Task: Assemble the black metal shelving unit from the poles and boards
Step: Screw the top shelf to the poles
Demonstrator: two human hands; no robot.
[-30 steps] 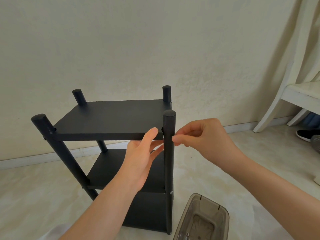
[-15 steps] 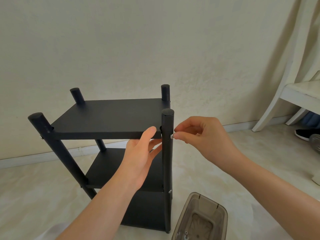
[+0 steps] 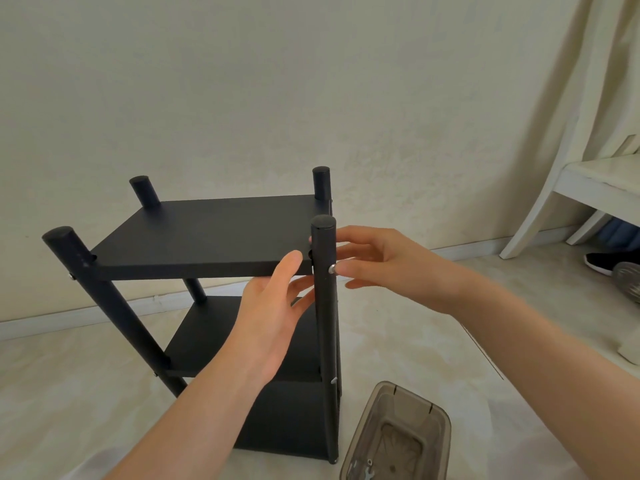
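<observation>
Shelving unit [image 3: 284,410] stands upright on the floor [image 3: 415,341]; judged light, stiff painted metal, slick on the round tubes, so best taken at a board edge close by the front-right pole [image 3: 325,323]. Left hand [image 3: 273,313] sits just left of that pole, fingers straight, thumb on the top board [image 3: 207,233] front edge and fingers beneath, propping it and not gripping. Right hand [image 3: 391,261] is just right of the pole, fingers loosely spread, one tip touching the silver screw [image 3: 332,269] in its side, clamped on nothing.
</observation>
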